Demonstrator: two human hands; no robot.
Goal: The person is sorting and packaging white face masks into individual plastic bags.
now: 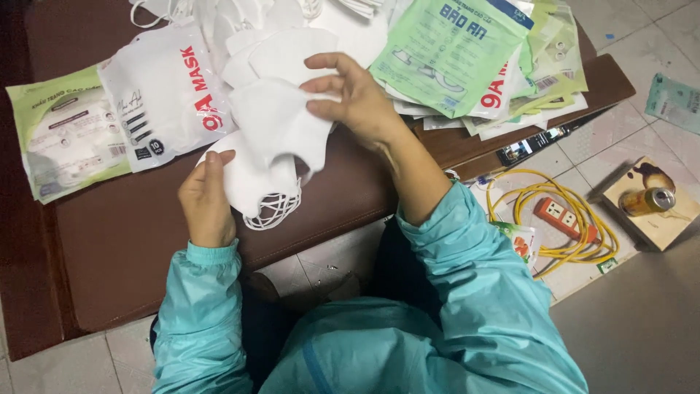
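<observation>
Masks, white fabric, one small stack (251, 171) with ear loops hanging at its lower edge, lay over the near edge of a brown padded tabletop (131, 241). Left hand (206, 201) gripped the stack's lower left, thumb on top, fingers closed beneath. Right hand (357, 98) pinched the top mask (281, 120) at its right edge between thumb and curled fingers. Handling judged best with the left hand pressing firm so only one layer peels, and loops kept free of tangling. Adjacent: white mask pouch (164, 91), green-printed pouches at left (65, 138) and in a heap at right (474, 55). On the floor: yellow cable with orange power strip (561, 215), drink can (647, 201).
</observation>
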